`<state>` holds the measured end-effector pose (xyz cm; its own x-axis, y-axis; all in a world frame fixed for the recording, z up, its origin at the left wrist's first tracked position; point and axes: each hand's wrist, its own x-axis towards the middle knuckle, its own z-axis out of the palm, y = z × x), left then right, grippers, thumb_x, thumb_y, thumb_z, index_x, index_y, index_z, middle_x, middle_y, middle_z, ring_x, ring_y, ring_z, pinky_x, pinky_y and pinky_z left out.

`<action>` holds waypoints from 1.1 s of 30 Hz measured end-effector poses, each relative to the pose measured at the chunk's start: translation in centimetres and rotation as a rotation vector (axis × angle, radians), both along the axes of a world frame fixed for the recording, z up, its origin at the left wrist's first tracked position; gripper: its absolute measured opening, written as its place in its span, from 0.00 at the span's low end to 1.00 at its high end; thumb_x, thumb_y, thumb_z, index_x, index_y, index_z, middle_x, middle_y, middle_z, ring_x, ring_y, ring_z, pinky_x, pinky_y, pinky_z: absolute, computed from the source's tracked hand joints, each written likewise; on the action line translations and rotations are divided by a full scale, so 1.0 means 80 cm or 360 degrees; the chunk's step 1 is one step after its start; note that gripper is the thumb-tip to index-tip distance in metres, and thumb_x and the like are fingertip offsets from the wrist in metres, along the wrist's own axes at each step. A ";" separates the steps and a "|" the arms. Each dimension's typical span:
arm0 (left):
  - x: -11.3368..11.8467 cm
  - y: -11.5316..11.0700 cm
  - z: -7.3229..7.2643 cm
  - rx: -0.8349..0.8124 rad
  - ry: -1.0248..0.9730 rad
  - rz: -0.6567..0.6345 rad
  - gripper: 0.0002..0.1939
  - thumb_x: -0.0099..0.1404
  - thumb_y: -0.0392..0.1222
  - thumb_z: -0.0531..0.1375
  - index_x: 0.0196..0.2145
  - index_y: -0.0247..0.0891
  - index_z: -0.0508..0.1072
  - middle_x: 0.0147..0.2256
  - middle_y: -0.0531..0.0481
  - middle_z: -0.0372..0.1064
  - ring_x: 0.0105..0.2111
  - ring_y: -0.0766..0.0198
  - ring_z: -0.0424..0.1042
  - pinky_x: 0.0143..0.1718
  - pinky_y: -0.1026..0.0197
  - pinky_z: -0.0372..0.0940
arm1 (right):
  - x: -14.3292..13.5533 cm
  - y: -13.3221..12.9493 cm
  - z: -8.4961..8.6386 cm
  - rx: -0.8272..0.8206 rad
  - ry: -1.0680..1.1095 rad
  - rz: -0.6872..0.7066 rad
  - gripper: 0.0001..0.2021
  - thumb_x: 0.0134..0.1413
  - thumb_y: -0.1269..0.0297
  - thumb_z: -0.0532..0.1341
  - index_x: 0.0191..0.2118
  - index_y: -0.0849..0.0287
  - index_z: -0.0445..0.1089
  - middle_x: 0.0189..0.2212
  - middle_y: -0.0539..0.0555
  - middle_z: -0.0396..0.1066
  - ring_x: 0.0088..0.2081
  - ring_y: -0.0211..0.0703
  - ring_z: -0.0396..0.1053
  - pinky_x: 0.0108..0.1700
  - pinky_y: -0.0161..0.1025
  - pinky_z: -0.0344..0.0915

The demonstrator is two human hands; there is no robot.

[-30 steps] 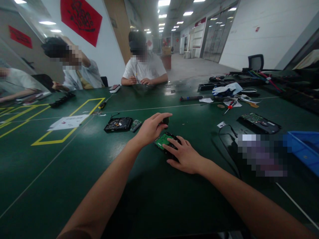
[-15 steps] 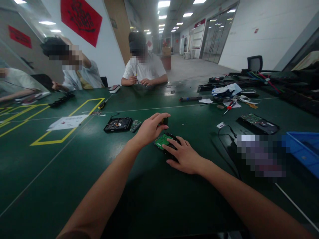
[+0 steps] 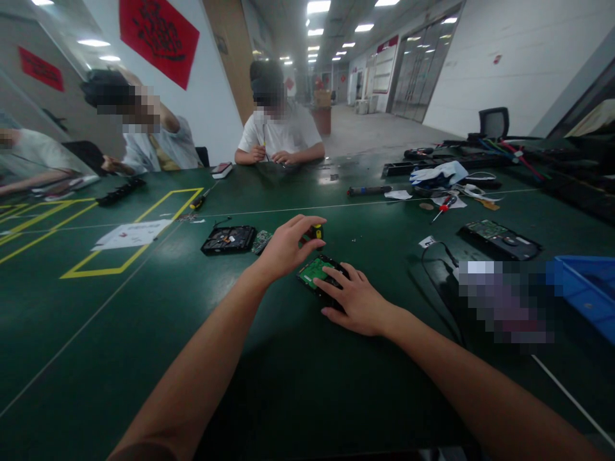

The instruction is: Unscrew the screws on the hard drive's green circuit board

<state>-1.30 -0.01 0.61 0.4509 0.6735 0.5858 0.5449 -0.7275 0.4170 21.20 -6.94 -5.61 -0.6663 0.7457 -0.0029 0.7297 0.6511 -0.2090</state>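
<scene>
In the head view a hard drive (image 3: 319, 266) with a green circuit board lies on the table in front of me. My right hand (image 3: 355, 298) is laid over its right part, fingers spread across the board and thumb at the near edge, holding it down. Above the drive's far edge, my left hand (image 3: 293, 246) has its thumb and fingers around the black-and-yellow handle of a screwdriver (image 3: 318, 232). Its shaft and tip are hard to make out. To the left are an opened drive (image 3: 229, 239) and a loose circuit board (image 3: 261, 241), partly behind my left hand.
Another hard drive (image 3: 500, 239), a blue bin (image 3: 583, 288) and a cable (image 3: 425, 269) are on the right. Farther back lie a red screwdriver (image 3: 446, 205), gloves (image 3: 438, 174) and a dark cylindrical tool (image 3: 369, 191). Several people sit across the green table (image 3: 120, 346); one person (image 3: 281, 131) faces me.
My left fingers have shifted slightly around the screwdriver handle, and more of its yellow shows. My right hand and the hard drive have stayed put.
</scene>
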 end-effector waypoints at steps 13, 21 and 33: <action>-0.001 0.002 -0.006 -0.0041 0.0026 -0.0063 0.28 0.71 0.29 0.59 0.65 0.45 0.65 0.57 0.44 0.71 0.51 0.58 0.74 0.55 0.51 0.72 | -0.001 -0.001 -0.001 0.0002 0.0017 -0.0003 0.34 0.67 0.40 0.54 0.74 0.43 0.52 0.74 0.57 0.47 0.71 0.75 0.42 0.66 0.70 0.49; 0.000 -0.002 0.006 0.0155 -0.0055 -0.0113 0.22 0.72 0.37 0.61 0.63 0.45 0.71 0.50 0.44 0.70 0.49 0.59 0.72 0.53 0.51 0.71 | -0.001 -0.001 0.001 -0.0021 0.0006 -0.0006 0.34 0.68 0.40 0.54 0.74 0.43 0.52 0.74 0.56 0.46 0.71 0.75 0.41 0.66 0.70 0.48; -0.002 -0.003 0.013 0.0033 -0.0136 -0.0116 0.19 0.72 0.31 0.59 0.57 0.44 0.76 0.50 0.45 0.76 0.50 0.59 0.75 0.53 0.51 0.72 | 0.000 -0.001 0.000 0.0000 0.0007 -0.0004 0.34 0.67 0.41 0.55 0.74 0.43 0.52 0.74 0.56 0.46 0.71 0.75 0.42 0.66 0.70 0.49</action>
